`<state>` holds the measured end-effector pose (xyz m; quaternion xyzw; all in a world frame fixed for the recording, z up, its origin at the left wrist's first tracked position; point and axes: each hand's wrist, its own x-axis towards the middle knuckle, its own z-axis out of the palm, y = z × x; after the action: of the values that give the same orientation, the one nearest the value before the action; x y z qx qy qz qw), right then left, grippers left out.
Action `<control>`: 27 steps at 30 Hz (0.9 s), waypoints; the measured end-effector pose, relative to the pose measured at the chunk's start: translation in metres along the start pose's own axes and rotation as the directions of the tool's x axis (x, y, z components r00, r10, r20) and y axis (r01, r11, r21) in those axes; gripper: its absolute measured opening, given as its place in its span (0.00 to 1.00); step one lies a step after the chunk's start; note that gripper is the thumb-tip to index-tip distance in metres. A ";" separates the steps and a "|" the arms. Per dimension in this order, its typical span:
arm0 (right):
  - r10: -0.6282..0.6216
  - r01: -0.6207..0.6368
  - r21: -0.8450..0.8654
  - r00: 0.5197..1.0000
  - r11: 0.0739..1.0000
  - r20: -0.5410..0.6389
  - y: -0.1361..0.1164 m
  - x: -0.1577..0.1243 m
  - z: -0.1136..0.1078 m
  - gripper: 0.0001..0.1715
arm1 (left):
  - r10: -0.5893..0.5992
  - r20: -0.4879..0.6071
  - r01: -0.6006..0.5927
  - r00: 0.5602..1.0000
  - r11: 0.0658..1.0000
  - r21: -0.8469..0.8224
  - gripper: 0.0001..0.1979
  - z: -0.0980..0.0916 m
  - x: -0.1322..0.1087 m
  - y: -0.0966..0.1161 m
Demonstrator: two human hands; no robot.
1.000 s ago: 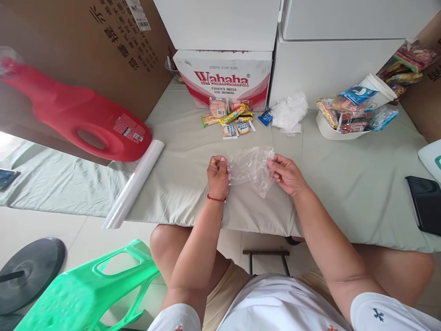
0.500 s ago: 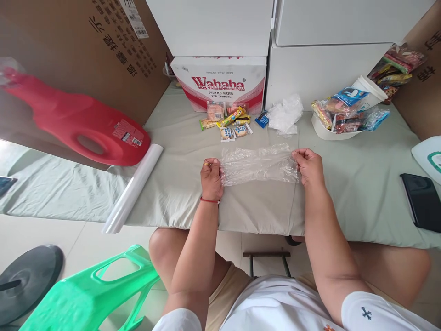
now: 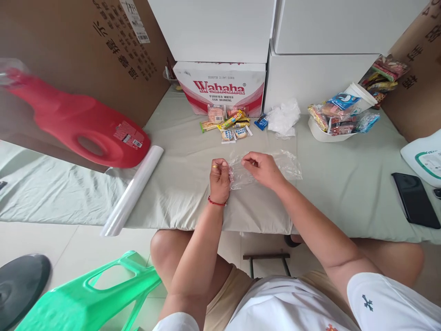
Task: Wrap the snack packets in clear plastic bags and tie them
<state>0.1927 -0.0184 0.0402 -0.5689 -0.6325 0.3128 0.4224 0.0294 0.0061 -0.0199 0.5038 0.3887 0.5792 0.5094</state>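
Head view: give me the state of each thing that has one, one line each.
Clear plastic: partly spread, wrinkled.
Left hand: closed on the clear plastic's edge.
Right hand: fingers drawn together over the clear plastic; grip unclear.
Bunched plastic: crumpled in a heap.
Film roll: lying on its side.
White tub: filled with snack packets.
White cup: tilted over the tub.
Black phone: lying flat, no lit screen showing.

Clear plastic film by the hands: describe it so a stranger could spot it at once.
Find the red-and-white cardboard Wahaha carton standing at the back of the grey-green cloth. Come forward, past the small colourful wrapped snacks, to the bare left hand pinching the clear plastic film at its left end. Unlike the crumpled whitish plastic heap behind it, it is spread out, cloth showing through.
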 end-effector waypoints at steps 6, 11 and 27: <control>0.275 -0.257 0.297 0.961 0.920 -0.020 0.006 0.005 0.043 0.16 | -0.013 0.090 0.015 0.996 0.999 -0.030 0.20 -0.001 -0.002 -0.001; 0.176 -0.175 0.150 0.984 0.973 0.009 0.010 -0.005 0.040 0.11 | -0.009 -0.030 0.006 0.999 0.994 -0.113 0.24 -0.002 0.000 -0.003; 0.329 -0.267 0.261 0.915 0.928 -0.235 0.015 -0.078 0.000 0.16 | -0.149 -0.261 0.113 0.954 0.982 -0.149 0.17 -0.005 0.011 -0.007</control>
<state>0.1994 -0.0929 0.0133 -0.6456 -0.4340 0.3611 0.5142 0.0259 0.0181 -0.0252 0.3580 0.4481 0.6320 0.5211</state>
